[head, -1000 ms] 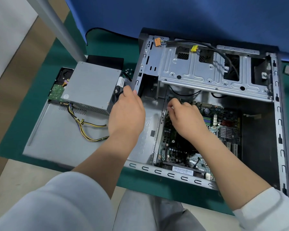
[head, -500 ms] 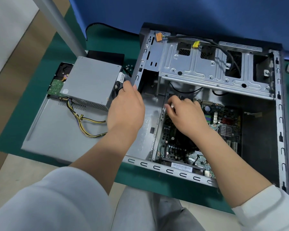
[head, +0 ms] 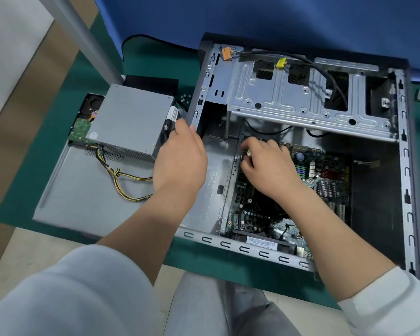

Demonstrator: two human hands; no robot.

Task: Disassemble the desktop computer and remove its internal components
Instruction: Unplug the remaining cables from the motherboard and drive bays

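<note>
Light was even and fairly bright, from overhead, with soft shadows only. The deep right side of the computer case [head: 374,202] lay in shade. The drive cage [head: 301,100] showed mild sheen. Edges bent from the wide lens; the nearest sleeve [head: 66,294] was soft, slightly blurred.

Green mat [head: 141,57], blue partition [head: 252,18]

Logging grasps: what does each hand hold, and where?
Left hand grips the computer case at its left edge. Right hand pinches a small white connector over the motherboard.
</note>
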